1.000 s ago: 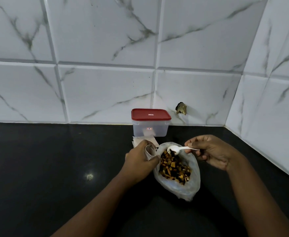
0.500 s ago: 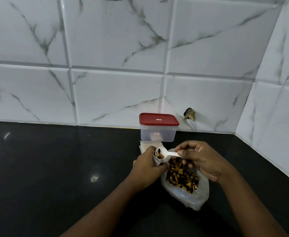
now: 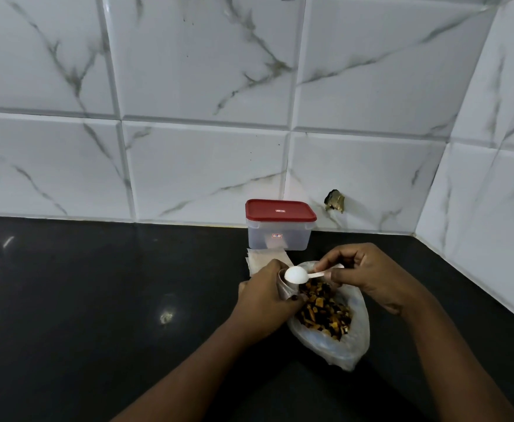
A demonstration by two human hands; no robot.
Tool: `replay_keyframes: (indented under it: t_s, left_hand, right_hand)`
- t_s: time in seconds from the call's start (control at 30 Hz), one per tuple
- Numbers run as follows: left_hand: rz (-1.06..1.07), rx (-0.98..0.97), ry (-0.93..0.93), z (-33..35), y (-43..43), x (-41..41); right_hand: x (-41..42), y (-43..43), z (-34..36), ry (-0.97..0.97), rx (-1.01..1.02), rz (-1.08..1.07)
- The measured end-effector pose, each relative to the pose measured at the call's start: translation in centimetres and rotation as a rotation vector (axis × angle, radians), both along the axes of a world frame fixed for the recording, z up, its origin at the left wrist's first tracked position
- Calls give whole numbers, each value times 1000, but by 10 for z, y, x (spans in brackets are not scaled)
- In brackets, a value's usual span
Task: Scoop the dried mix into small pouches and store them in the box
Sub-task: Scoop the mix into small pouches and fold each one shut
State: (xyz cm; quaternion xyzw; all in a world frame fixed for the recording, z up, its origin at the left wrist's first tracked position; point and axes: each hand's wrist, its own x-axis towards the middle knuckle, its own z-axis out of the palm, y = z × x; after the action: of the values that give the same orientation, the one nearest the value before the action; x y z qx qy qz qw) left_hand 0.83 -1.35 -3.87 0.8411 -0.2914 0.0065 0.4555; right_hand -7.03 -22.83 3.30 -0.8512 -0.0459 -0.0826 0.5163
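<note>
A clear plastic bag (image 3: 345, 345) lies open on the black counter, filled with brown and orange dried mix (image 3: 322, 312). My left hand (image 3: 265, 296) grips a small pouch (image 3: 284, 284) at the bag's left edge, its mouth facing up. My right hand (image 3: 368, 272) pinches the handle of a white plastic spoon (image 3: 295, 274). The spoon's bowl is turned over, back side up, right over the pouch mouth. A clear box with a red lid (image 3: 280, 223) stands shut behind the hands, against the wall.
A small stack of flat pouches (image 3: 265, 258) lies between the box and my left hand. The black counter (image 3: 97, 300) stretches to the left. White marble tiles form the back wall and a right side wall (image 3: 493, 208). A chipped hole (image 3: 335, 201) marks the back wall.
The spoon rose from the bag with mix, came over the pouch in my left hand, and has now tipped over so its back faces up. The camera view shifted slightly.
</note>
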Motion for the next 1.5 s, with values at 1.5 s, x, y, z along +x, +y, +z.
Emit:
replay_keyframes:
  t_s: [1.5]
  left_hand:
    - [84,-311,80,27,30,33]
  right_hand:
    - [4,8,-4,-76,-296,-63]
